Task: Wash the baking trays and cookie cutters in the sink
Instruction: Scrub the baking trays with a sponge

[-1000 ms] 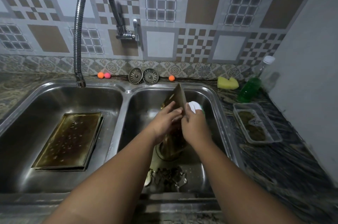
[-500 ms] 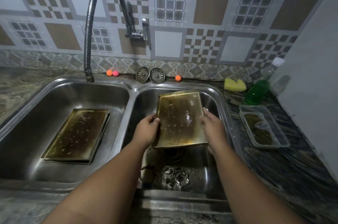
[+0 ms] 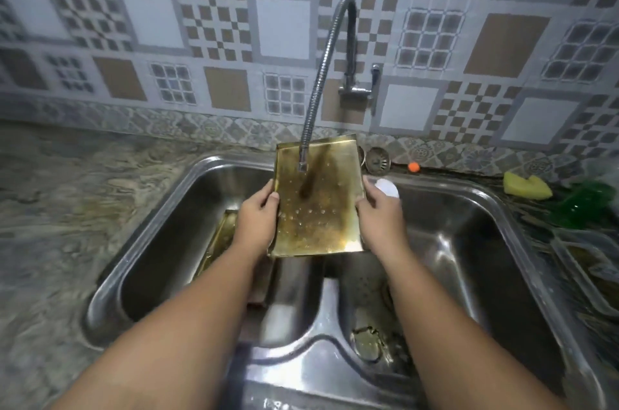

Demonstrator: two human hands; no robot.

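Note:
I hold a brass-coloured, stained baking tray (image 3: 320, 201) in the air over the divider of the double sink (image 3: 298, 319), under the spout of the flexible tap (image 3: 330, 74). My left hand (image 3: 258, 222) grips its left edge. My right hand (image 3: 378, 218) grips its right edge and also holds a white scrubber (image 3: 387, 187). A second tray (image 3: 217, 238) lies in the left basin, mostly hidden behind my left arm. Cookie cutters (image 3: 370, 341) lie at the front of the right basin.
A yellow sponge (image 3: 526, 186), a green soap bottle (image 3: 582, 205) and a clear plastic container (image 3: 589, 262) sit on the counter at the right. A sink strainer (image 3: 377, 160) and an orange ball (image 3: 414, 167) rest behind the sink. Marbled counter stretches left.
The tray went from standing on edge in the right basin to flat in both hands, then moved left and up under the tap spout. The view swung left.

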